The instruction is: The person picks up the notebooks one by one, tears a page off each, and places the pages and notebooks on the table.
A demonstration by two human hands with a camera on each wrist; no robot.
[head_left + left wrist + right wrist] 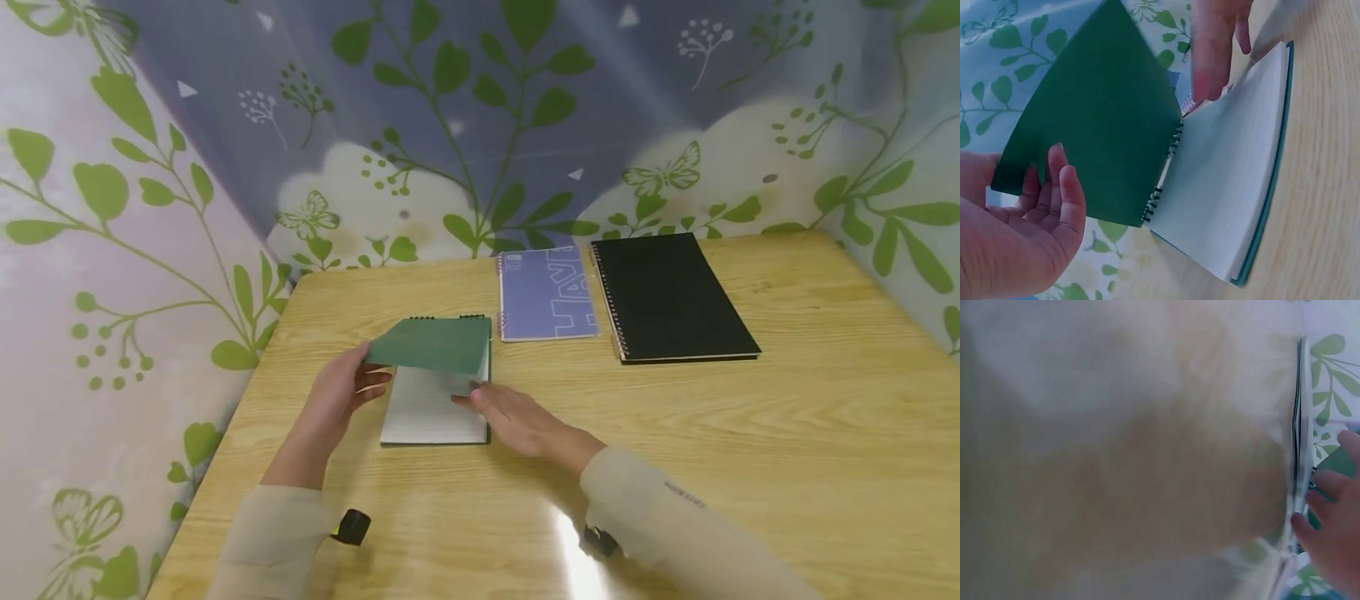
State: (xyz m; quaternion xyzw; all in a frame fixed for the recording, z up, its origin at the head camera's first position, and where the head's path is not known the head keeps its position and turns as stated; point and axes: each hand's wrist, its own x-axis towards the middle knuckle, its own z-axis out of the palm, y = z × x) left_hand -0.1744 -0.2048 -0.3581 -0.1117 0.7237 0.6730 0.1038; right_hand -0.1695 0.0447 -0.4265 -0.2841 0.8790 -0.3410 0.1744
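A small notebook with a green cover (435,343) and black top rings lies on the table, its lined white page (431,417) showing under the lifted cover. At the cover's lower left corner, my left hand (337,392) pinches it and holds it raised; the left wrist view shows the curled fingers (1072,203) on the cover's inner side. My right hand (517,421) is over the page's right edge, fingers stretched toward the paper. In the right wrist view a pale blurred surface fills most of the frame, with the right hand (1335,519) at its right edge.
Behind the notebook lies a purple spiral notebook (547,296), and to its right a larger black spiral notebook (675,296). All rest on a wood-grain table (825,433). Leaf-patterned walls (450,125) border its back and sides.
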